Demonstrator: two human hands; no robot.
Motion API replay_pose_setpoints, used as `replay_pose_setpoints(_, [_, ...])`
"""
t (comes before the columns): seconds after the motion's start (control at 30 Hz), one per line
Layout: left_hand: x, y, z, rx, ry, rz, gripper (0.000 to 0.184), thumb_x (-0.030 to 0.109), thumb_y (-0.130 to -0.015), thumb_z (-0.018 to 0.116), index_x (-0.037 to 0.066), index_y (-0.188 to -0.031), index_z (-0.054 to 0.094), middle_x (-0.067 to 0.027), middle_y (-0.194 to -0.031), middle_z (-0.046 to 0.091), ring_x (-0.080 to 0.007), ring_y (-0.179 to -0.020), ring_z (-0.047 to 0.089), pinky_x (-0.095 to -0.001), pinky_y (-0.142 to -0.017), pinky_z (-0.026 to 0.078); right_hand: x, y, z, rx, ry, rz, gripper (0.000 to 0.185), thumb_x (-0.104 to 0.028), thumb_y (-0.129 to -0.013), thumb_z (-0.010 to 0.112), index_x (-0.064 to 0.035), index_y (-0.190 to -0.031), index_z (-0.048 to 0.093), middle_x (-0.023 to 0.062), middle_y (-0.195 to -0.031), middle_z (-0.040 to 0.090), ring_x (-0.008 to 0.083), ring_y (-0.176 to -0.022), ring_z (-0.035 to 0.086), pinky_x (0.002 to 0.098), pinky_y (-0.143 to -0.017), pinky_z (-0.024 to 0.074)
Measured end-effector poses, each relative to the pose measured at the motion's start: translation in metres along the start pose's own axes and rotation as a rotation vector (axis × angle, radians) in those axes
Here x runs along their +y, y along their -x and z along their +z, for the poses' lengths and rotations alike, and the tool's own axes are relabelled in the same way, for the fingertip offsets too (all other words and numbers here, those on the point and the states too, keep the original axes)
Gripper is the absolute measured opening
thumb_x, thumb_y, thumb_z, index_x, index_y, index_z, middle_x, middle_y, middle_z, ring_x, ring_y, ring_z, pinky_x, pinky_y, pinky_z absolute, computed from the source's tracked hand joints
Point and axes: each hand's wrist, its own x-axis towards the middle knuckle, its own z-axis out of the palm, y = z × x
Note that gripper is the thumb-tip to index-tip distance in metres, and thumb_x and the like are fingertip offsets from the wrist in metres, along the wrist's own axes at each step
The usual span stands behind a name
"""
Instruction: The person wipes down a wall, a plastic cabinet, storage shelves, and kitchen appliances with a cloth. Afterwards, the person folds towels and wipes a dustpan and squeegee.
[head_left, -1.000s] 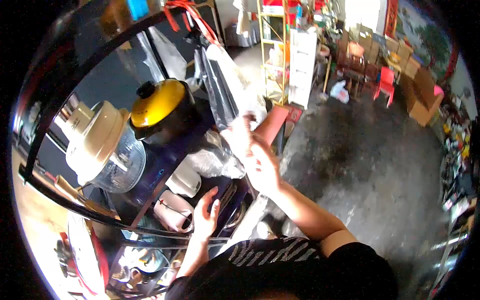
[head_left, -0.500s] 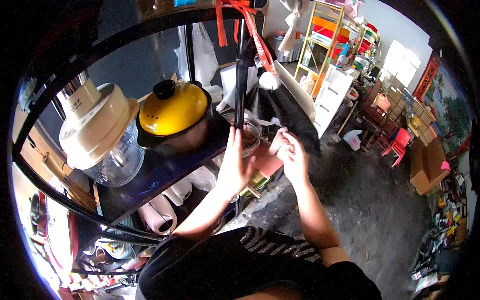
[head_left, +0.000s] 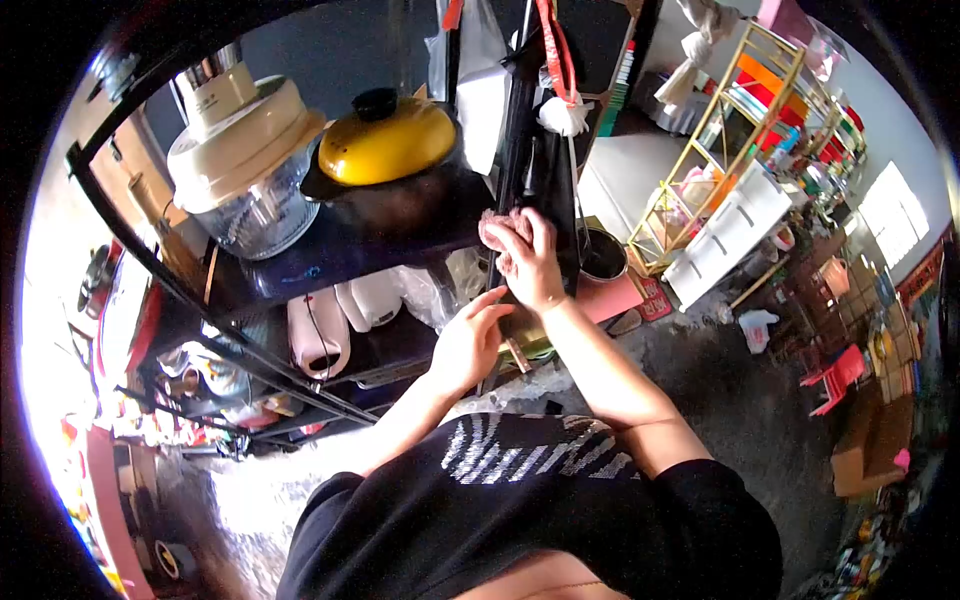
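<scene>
My right hand (head_left: 535, 262) grips a crumpled pinkish cloth (head_left: 503, 232) and presses it against the black upright post (head_left: 515, 150) of a metal rack. Lower down, my left hand (head_left: 468, 340) is beside the same post, with its fingers apart and nothing visible in it. Whether its fingertips touch the post I cannot tell. On the rack's dark shelf (head_left: 370, 240) stand a black pot with a yellow lid (head_left: 385, 148) and a cream-topped glass appliance (head_left: 245, 165).
Pale appliances (head_left: 320, 330) and a clear plastic bag (head_left: 425, 290) occupy the lower shelf. A dark round container (head_left: 603, 255) is right of the post. Red ribbon (head_left: 556, 50) hangs near the post's top. A yellow-framed shelf (head_left: 715, 140) and white drawers (head_left: 728, 240) stand beyond.
My right hand has brought the cloth onto the post. My left hand has dropped from the post's side to lower down. The view has shifted, showing more floor at left.
</scene>
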Motion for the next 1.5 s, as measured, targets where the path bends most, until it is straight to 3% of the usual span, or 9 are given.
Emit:
replay_pose_setpoints(0.13, [0.0,0.028,-0.001,0.089,-0.13,-0.035,0.032,-0.007,-0.083,0.053,0.004,-0.11,0.067,-0.0167,-0.128,0.062,-0.0345,-0.093,0.068,-0.038,-0.079,0.055,-0.004,0.013,0.002,0.098,0.129,0.003,0.066,0.003,-0.075,0.072,-0.0239,-0.133,0.054,0.0167,-0.136,0.043,0.0296,-0.101,0.059,0.0395,-0.088,0.0536])
replay_pose_setpoints(0.3, [0.018,0.052,-0.021,0.128,-0.117,-0.22,0.032,-0.007,-0.086,0.052,0.005,-0.112,0.067,-0.0138,-0.129,0.062,-0.0276,-0.08,0.068,-0.033,-0.071,0.052,-0.006,0.031,0.02,0.19,-0.27,0.044,0.004,-0.005,-0.09,0.053,-0.0045,-0.086,0.054,0.0036,-0.071,0.056,0.0129,-0.063,0.052,0.0281,-0.053,0.0446])
replay_pose_setpoints(0.37, [0.023,0.051,-0.028,0.176,-0.124,-0.196,0.031,-0.006,-0.087,0.053,0.005,-0.112,0.067,-0.0131,-0.129,0.062,-0.0266,-0.083,0.068,-0.0325,-0.073,0.053,0.015,0.045,0.033,-0.045,-1.129,0.67,0.022,-0.015,-0.093,0.046,-0.0025,-0.077,0.054,0.0045,-0.068,0.056,0.0138,-0.062,0.051,0.0302,-0.047,0.0409])
replay_pose_setpoints(0.43, [0.039,0.041,-0.039,0.203,-0.13,-0.152,0.03,-0.006,-0.087,0.053,0.004,-0.112,0.067,-0.0141,-0.128,0.063,-0.0296,-0.098,0.068,-0.0341,-0.081,0.053,0.002,0.047,0.013,-0.259,-1.141,0.89,0.025,-0.019,-0.093,0.048,-0.0005,-0.077,0.054,0.0065,-0.072,0.06,0.0147,-0.063,0.054,0.0314,-0.048,0.0428])
replay_pose_setpoints(0.57, [0.053,0.002,-0.068,0.28,-0.148,0.038,0.029,-0.005,-0.087,0.055,0.002,-0.113,0.065,-0.0171,-0.127,0.063,-0.0351,-0.12,0.059,-0.039,-0.099,0.048,-0.092,-0.036,-0.105,-0.497,-0.522,0.174,0.03,0.004,-0.077,0.068,-0.0078,-0.104,0.064,0.0049,-0.097,0.067,0.014,-0.092,0.063,0.0287,-0.078,0.051])
replay_pose_setpoints(0.77, [0.114,-0.078,-0.119,0.437,-0.318,0.361,0.039,-0.004,-0.085,0.057,0.001,-0.124,0.061,-0.0198,-0.134,0.057,-0.0362,-0.13,0.051,-0.0414,-0.108,0.042,-0.169,-0.169,-0.192,0.355,-0.119,-0.43,0.03,0.005,-0.08,0.07,-0.0061,-0.107,0.063,0.0109,-0.109,0.062,0.0217,-0.097,0.065,0.032,-0.082,0.0515])
replay_pose_setpoints(1.03, [0.11,-0.145,-0.248,0.893,-0.974,0.272,0.049,0.01,-0.09,0.055,0.003,-0.138,0.05,-0.0153,-0.146,0.049,-0.031,-0.142,0.038,-0.0445,-0.116,0.029,-0.179,-0.231,-0.137,0.346,0.264,-0.667,0.041,-0.001,-0.072,0.073,-0.01,-0.111,0.063,0.0151,-0.124,0.054,0.0373,-0.114,0.058,0.0453,-0.097,0.0504])
replay_pose_setpoints(1.23, [0.095,-0.143,-0.284,0.827,-0.966,0.372,0.053,0.002,-0.084,0.054,0.007,-0.136,0.054,-0.011,-0.141,0.054,-0.0275,-0.137,0.045,-0.0454,-0.117,0.03,-0.185,-0.277,-0.061,0.411,0.186,-0.656,0.012,-0.009,-0.09,0.064,-0.0011,-0.099,0.066,0.0116,-0.095,0.066,0.0281,-0.1,0.065,0.0411,-0.088,0.0548])
replay_pose_setpoints(1.5, [0.086,-0.153,-0.283,0.928,-0.765,0.409,0.05,-0.006,-0.078,0.055,0.003,-0.127,0.056,-0.0151,-0.128,0.062,-0.0337,-0.124,0.054,-0.0421,-0.106,0.041,-0.227,-0.294,-0.019,0.398,0.188,-0.894,0.014,-0.01,-0.082,0.065,-0.0027,-0.094,0.069,0.0129,-0.11,0.063,0.0286,-0.111,0.062,0.0392,-0.095,0.0526])
